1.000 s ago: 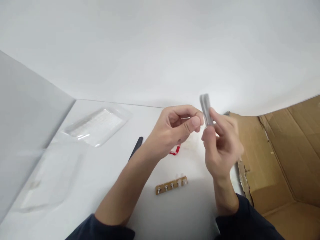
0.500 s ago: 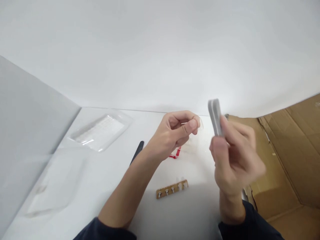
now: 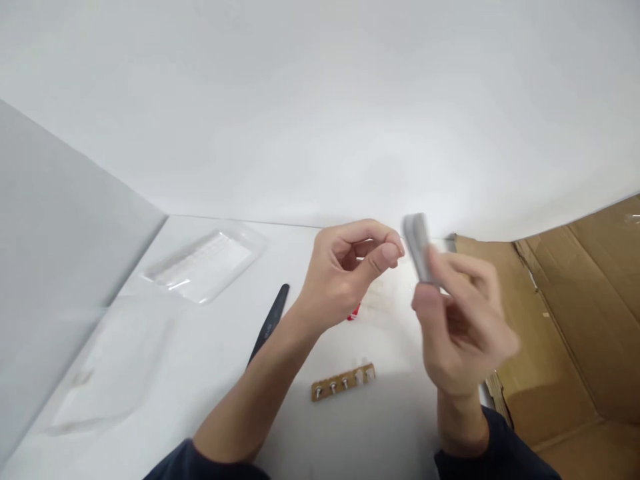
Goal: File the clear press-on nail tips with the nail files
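My left hand (image 3: 355, 273) is raised over the white table, thumb and forefinger pinched together. Whatever lies between those fingertips is too small to make out. Just to its right, my right hand (image 3: 463, 320) grips a grey nail buffer (image 3: 419, 247) with a paler middle layer, blurred by motion. The buffer's upper end is close to the left fingertips; I cannot tell whether they touch. Below both hands lies a brown strip with several small metal posts (image 3: 343, 383), pale pieces standing at its right end. A red-marked item (image 3: 354, 312) is mostly hidden behind the left hand.
A black nail file (image 3: 273, 320) lies partly under the left forearm. To the left are a clear plastic pack with pale contents (image 3: 203, 263) and another clear bag (image 3: 107, 373). Cardboard (image 3: 560, 320) borders the right side; white walls rise at the back and left.
My right hand has brought the nail buffer left and slightly down, closer to the left fingertips. The left hand stays pinched and has barely shifted.
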`<control>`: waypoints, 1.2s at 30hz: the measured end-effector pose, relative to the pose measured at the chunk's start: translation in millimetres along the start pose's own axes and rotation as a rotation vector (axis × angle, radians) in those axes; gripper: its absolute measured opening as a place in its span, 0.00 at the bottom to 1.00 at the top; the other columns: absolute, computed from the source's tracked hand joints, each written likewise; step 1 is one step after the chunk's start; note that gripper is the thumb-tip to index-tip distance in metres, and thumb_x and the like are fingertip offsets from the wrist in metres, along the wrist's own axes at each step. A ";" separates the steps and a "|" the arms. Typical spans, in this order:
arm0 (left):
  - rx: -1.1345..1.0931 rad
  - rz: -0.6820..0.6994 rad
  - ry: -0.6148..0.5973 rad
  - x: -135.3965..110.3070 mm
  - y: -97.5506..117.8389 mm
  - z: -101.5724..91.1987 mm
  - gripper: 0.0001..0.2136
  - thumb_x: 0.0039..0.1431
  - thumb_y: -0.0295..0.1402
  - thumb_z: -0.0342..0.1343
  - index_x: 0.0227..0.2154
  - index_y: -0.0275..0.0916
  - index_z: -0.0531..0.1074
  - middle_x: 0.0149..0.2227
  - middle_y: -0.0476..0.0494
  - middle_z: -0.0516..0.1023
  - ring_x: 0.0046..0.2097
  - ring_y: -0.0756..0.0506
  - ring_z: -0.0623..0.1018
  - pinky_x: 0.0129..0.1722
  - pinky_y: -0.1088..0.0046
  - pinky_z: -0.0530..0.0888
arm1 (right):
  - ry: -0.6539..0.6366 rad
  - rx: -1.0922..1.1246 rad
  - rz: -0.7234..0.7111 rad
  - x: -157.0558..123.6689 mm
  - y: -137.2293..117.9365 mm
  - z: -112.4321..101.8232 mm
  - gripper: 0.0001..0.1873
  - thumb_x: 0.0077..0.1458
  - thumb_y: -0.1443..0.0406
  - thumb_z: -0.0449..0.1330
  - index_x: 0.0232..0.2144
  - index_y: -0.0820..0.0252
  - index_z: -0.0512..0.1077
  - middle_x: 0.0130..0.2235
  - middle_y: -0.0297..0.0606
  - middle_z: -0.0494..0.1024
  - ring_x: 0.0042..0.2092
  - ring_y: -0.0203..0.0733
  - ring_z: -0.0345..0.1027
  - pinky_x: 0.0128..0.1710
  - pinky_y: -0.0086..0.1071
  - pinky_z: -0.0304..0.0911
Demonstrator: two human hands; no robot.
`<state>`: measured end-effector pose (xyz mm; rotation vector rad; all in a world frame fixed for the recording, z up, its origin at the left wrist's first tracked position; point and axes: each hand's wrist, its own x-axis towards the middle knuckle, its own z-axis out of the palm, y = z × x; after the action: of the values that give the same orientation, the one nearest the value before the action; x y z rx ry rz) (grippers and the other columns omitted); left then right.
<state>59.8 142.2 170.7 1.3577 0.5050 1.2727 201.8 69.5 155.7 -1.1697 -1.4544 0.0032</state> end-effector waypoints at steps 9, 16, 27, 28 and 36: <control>0.497 0.400 0.272 -8.0 -8.1 12.8 0.09 0.69 0.30 0.62 0.31 0.39 0.77 0.30 0.48 0.81 0.27 0.52 0.70 0.25 0.75 0.67 | -0.022 0.038 0.140 -4.8 1.9 6.2 0.22 0.71 0.68 0.59 0.62 0.44 0.77 0.45 0.39 0.77 0.28 0.31 0.67 0.17 0.26 0.63; 0.711 0.556 0.268 -8.9 -13.9 15.9 0.09 0.71 0.25 0.58 0.33 0.40 0.77 0.29 0.48 0.81 0.27 0.51 0.73 0.28 0.74 0.71 | -0.007 0.156 0.234 -7.1 -2.4 9.1 0.23 0.72 0.67 0.58 0.61 0.38 0.77 0.46 0.36 0.76 0.25 0.27 0.66 0.16 0.24 0.62; 0.817 0.687 0.266 -8.0 -23.1 12.7 0.08 0.70 0.23 0.57 0.35 0.40 0.77 0.31 0.48 0.83 0.30 0.51 0.79 0.31 0.76 0.73 | 0.028 0.282 0.341 -9.3 -0.8 15.3 0.22 0.73 0.64 0.56 0.64 0.40 0.75 0.46 0.36 0.74 0.24 0.25 0.68 0.16 0.23 0.67; 0.832 0.692 0.263 -7.5 -25.0 12.4 0.09 0.70 0.22 0.57 0.35 0.40 0.77 0.31 0.48 0.83 0.30 0.51 0.79 0.31 0.76 0.73 | 0.031 0.294 0.331 -9.6 -0.1 16.2 0.22 0.73 0.64 0.57 0.64 0.40 0.75 0.47 0.36 0.73 0.24 0.25 0.67 0.16 0.23 0.66; 0.843 0.714 0.282 -6.5 -31.8 14.4 0.08 0.72 0.24 0.56 0.35 0.40 0.76 0.31 0.47 0.83 0.30 0.51 0.79 0.29 0.76 0.74 | 0.015 0.277 0.394 -8.7 8.2 18.6 0.20 0.71 0.62 0.58 0.62 0.46 0.78 0.43 0.36 0.73 0.23 0.24 0.60 0.16 0.23 0.60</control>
<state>82.0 138.6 143.3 2.1934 0.8536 1.9664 191.2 79.2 138.9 -1.2026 -1.1474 0.4532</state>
